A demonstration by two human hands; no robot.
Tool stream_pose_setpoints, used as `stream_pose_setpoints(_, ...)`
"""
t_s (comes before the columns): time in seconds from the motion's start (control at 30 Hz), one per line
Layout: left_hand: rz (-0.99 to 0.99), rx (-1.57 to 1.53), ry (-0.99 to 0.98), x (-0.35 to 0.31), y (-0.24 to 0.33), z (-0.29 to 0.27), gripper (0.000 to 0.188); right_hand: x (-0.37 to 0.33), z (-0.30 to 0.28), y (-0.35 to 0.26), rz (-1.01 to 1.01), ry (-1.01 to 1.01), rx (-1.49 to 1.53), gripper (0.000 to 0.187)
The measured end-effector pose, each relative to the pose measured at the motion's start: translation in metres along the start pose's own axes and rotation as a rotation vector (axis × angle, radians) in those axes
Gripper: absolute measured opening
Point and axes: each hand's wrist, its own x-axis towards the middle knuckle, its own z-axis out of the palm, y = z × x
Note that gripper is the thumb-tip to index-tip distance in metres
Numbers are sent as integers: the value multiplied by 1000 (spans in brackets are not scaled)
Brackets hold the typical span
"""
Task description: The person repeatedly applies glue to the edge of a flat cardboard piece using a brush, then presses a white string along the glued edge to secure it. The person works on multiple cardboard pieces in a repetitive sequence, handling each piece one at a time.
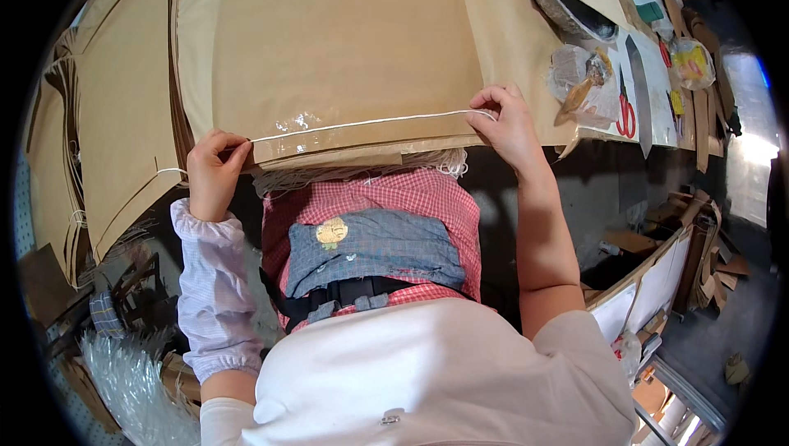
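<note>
A white string (370, 123) is stretched nearly straight between my two hands, just above the near edge of a brown paper sheet (345, 43). My left hand (215, 168) pinches it at the left, and its loose tail sticks out past that hand. At the right end, my right hand (505, 121) holds the string between thumb and fingers, with a short end beside them. Clear shiny tape (296, 127) lies on the paper beneath the string. A bundle of loose strings (444, 164) hangs over my lap at the table edge.
Stacks of brown paper sheets (123, 92) stand at the left. On the right lie red-handled scissors (626, 113), a long metal blade (639, 88), and a crumpled plastic bag (579, 76). Clear plastic strips (136, 392) bunch at lower left. Cardboard pieces (699, 257) sit low at right.
</note>
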Motion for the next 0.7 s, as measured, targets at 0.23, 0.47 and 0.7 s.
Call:
stream_pose_setpoints(0.23,408,617,278,-8,25,3,29,-1,-11,-23,338,-288,617,20)
stream_pose_setpoints(0.47,502,245,-39,-10,14,11,45,-8,26,-31,-327,348,-83,19)
stream_pose_setpoints(0.7,233,-56,-322,11,19,-17,35,3,16,-30,-166,-92,98,4)
